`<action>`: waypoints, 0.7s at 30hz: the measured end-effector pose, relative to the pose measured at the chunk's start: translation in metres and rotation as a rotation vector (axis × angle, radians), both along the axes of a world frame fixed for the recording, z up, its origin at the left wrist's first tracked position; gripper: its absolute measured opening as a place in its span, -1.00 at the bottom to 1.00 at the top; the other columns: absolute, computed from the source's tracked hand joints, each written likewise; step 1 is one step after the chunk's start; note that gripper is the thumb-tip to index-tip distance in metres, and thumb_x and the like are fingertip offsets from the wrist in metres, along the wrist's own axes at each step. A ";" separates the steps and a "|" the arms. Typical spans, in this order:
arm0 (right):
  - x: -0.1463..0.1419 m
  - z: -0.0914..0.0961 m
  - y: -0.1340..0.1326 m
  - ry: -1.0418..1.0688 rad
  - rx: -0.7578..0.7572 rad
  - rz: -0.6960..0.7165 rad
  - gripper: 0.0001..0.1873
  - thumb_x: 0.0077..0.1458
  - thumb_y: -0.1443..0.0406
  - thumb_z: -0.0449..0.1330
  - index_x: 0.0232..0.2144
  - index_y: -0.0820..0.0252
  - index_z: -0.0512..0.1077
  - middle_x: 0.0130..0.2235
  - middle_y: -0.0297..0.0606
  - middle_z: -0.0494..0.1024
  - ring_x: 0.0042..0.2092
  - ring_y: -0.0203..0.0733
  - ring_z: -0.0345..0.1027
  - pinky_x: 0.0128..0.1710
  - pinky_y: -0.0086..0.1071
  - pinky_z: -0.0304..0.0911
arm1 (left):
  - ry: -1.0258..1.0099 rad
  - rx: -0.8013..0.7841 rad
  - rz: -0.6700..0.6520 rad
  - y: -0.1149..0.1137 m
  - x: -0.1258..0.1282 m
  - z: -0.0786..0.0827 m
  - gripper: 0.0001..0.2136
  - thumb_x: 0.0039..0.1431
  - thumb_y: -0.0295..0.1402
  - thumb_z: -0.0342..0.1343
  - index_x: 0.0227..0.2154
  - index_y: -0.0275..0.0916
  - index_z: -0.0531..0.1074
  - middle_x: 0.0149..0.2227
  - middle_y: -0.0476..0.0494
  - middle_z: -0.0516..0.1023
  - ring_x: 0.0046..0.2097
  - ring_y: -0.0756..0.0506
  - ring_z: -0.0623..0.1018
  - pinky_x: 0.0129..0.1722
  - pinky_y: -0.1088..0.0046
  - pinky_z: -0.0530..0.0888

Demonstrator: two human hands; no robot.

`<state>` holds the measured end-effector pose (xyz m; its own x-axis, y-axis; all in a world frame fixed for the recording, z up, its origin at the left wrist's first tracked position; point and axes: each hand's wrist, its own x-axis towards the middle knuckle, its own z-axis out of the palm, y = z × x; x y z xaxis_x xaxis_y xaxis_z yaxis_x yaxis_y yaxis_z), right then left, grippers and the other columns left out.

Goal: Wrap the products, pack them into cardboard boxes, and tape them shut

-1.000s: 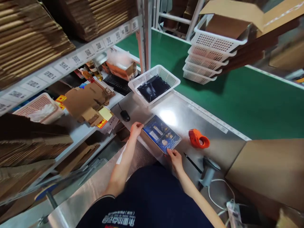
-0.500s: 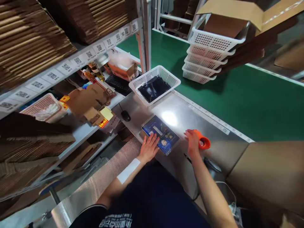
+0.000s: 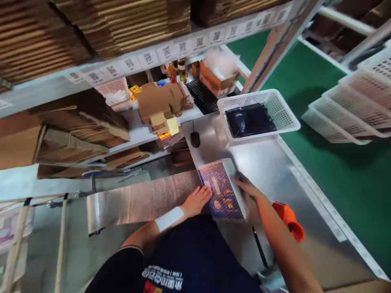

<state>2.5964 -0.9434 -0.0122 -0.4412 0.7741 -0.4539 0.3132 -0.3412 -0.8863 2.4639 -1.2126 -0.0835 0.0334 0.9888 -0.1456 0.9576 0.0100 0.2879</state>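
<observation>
A flat package with a blue printed face, covered in bubble wrap [image 3: 221,193], lies on the metal bench in front of my body. My left hand [image 3: 198,200] rests on its left edge, fingers stretched out flat. At the opposite side, my right hand [image 3: 247,185] has its fingers bent around the package's right edge, where a pale side shows; the fingertips are partly hidden. A long strip of bubble wrap [image 3: 143,199] runs from the left up to the bench edge beside my left hand. An orange tape dispenser [image 3: 288,219] stands right of my right forearm.
A white basket [image 3: 288,122] holding dark plastic bags sits at the bench's back. Nearby are a black mouse [image 3: 194,139], a keyboard [image 3: 203,95] and flattened cardboard [image 3: 161,101]. A black pen [image 3: 259,246] lies by my right arm. Stacked baskets [image 3: 345,110] stand on the green belt.
My view has swung left. My right hand has moved from beside the orange tape dispenser to the package's right edge. The left hand stays flat at the package's left side.
</observation>
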 end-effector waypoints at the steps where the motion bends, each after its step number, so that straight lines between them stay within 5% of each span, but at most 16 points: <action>1: -0.003 0.000 -0.005 -0.037 0.009 0.052 -0.45 -0.52 0.22 0.61 -0.35 0.08 0.55 -0.24 -0.20 0.68 -0.12 0.13 0.53 -0.04 -0.04 0.41 | 0.005 -0.006 -0.017 -0.007 -0.003 -0.004 -0.44 0.40 -0.41 -0.08 0.43 -0.25 0.15 0.43 -0.27 0.21 0.49 -0.20 0.12 0.45 0.16 0.18; 6: -0.004 0.002 -0.008 -0.318 0.124 0.194 -0.26 -0.33 -0.01 0.50 -0.07 0.15 0.53 -0.11 -0.08 0.66 0.02 0.20 0.50 0.09 -0.03 0.37 | 0.023 0.083 -0.133 0.000 -0.013 -0.010 -0.46 0.43 -0.46 -0.14 0.43 -0.29 0.15 0.43 -0.29 0.23 0.49 -0.20 0.12 0.44 0.19 0.18; 15: 0.008 0.029 0.038 -0.733 0.457 0.335 0.19 -0.28 -0.22 0.41 0.27 0.31 0.26 0.11 0.12 0.55 0.13 0.26 0.45 0.11 -0.01 0.35 | -0.122 0.242 -0.052 0.095 0.027 -0.036 -0.52 0.42 -0.45 -0.07 0.36 -0.38 0.26 0.40 -0.40 0.28 0.42 -0.26 0.29 0.34 0.15 0.30; 21: 0.005 0.023 0.022 -0.803 0.607 0.369 0.14 -0.15 -0.26 0.34 0.28 0.35 0.23 0.16 0.21 0.50 0.18 0.29 0.40 0.10 -0.04 0.34 | -0.481 0.093 0.056 0.091 0.025 -0.025 -0.29 0.10 -0.63 0.10 0.37 -0.34 0.24 0.46 -0.39 0.13 0.46 -0.40 0.18 0.41 -0.16 0.11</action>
